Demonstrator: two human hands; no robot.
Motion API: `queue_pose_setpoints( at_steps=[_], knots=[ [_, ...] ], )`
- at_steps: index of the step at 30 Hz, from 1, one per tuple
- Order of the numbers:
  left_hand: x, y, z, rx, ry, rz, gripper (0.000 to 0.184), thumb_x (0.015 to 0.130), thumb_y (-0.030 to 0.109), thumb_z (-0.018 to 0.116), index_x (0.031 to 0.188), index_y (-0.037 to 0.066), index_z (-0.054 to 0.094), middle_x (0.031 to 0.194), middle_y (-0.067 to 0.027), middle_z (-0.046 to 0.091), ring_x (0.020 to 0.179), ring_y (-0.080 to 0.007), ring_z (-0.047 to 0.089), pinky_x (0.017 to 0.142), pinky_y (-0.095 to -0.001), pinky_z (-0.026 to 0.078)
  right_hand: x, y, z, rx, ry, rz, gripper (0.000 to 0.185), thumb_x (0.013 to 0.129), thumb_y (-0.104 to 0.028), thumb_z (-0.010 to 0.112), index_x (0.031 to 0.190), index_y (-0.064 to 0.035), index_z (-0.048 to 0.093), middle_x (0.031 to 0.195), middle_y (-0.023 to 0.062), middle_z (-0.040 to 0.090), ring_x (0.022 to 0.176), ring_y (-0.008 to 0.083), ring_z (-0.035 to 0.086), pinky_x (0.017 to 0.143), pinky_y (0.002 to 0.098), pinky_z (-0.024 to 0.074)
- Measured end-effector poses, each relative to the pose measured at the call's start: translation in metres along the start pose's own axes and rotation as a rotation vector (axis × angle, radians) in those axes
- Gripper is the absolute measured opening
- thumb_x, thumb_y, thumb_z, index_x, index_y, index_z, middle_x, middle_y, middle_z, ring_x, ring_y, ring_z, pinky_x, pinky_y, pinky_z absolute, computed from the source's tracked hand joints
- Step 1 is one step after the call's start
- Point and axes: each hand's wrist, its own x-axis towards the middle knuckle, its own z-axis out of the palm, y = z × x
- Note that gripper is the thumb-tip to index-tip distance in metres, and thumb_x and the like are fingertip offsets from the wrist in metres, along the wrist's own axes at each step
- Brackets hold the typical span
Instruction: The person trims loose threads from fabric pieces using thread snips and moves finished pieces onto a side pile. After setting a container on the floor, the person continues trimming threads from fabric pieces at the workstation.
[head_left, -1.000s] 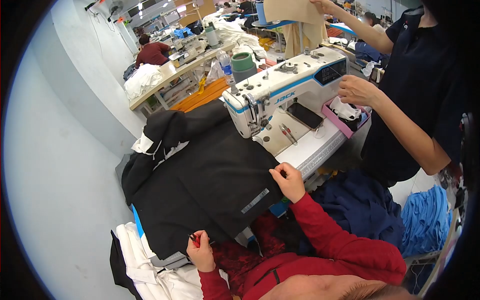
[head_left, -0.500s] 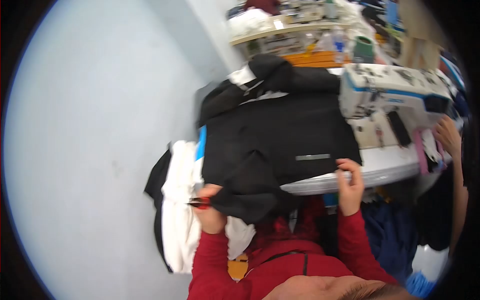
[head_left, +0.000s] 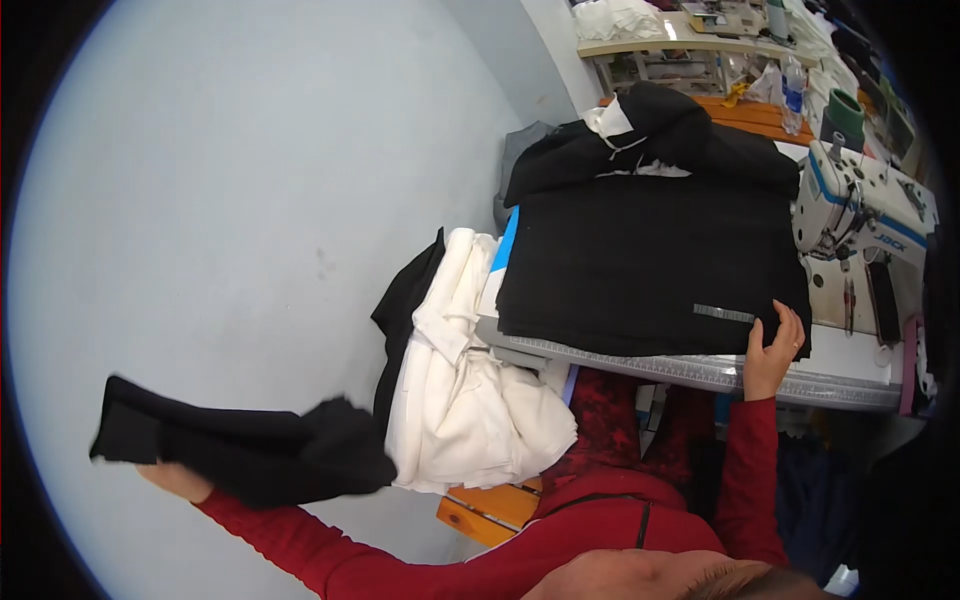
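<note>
Far out to the left, my left hand (head_left: 178, 482) is closed on a black cloth piece (head_left: 270, 445), which hangs slack along my forearm. The cloth covers most of its fingers. My right hand (head_left: 775, 350) lies with fingers stretched out on the front right corner of a flat black fabric pile (head_left: 640, 260). Just by its fingertips, a short grey ruler-like strip (head_left: 722, 313) rests on that fabric. More black fabric (head_left: 680, 125) is bunched behind the pile, with a white patch (head_left: 608, 121) showing.
A white sewing machine (head_left: 870, 215) stands at the table's right, with tweezers-like tool (head_left: 849, 305) beside it. A measuring scale runs along the table edge (head_left: 640, 368). White cloth (head_left: 470, 400) hangs at the left, above a wooden stool (head_left: 490, 510). A pale wall (head_left: 250, 200) fills the left.
My left hand has swung far left from the table edge, carrying the black cloth off the pile. My right hand stays near the strip, fingers now on the fabric. The view has shifted left.
</note>
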Motion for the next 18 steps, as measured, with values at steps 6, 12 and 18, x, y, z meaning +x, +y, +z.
queue_pose_setpoints(
  at_steps=[6, 12, 18],
  knots=[
    [-0.012, -0.013, 0.119, -0.368, -0.190, -0.634, 0.021, 0.081, 0.014, 0.056, 0.091, -0.003, 0.061, 0.079, -0.0039, 0.061, 0.075, -0.0117, 0.052, 0.067, -0.0290, 0.043, -0.002, 0.008, 0.000, -0.008, -0.040, -0.026, 0.025, 0.080, -0.006, 0.058, 0.104, -0.0028, 0.056, 0.109, 0.0103, 0.056, 0.114, 0.0310, 0.041, 0.096, 0.0398, 0.0326],
    [-0.098, -0.016, 0.268, -0.298, -0.429, -0.678, 0.016, 0.075, 0.013, 0.059, 0.082, -0.001, 0.060, 0.070, -0.0119, 0.063, 0.056, -0.0209, 0.057, 0.053, -0.0339, 0.045, -0.003, 0.008, -0.002, 0.001, -0.060, -0.036, 0.015, 0.079, -0.005, 0.057, 0.094, -0.0031, 0.059, 0.102, 0.0091, 0.058, 0.110, 0.0306, 0.044, 0.094, 0.0386, 0.0343],
    [-0.103, 0.037, 0.304, -0.798, -0.659, -1.149, 0.011, 0.078, 0.012, 0.063, 0.075, 0.005, 0.055, 0.062, -0.0027, 0.056, 0.048, -0.0125, 0.059, 0.034, -0.0216, 0.031, -0.002, 0.003, -0.003, -0.021, -0.070, -0.060, 0.011, 0.079, -0.003, 0.058, 0.090, -0.0030, 0.059, 0.097, 0.0081, 0.060, 0.107, 0.0296, 0.047, 0.093, 0.0378, 0.0353]
  ],
)
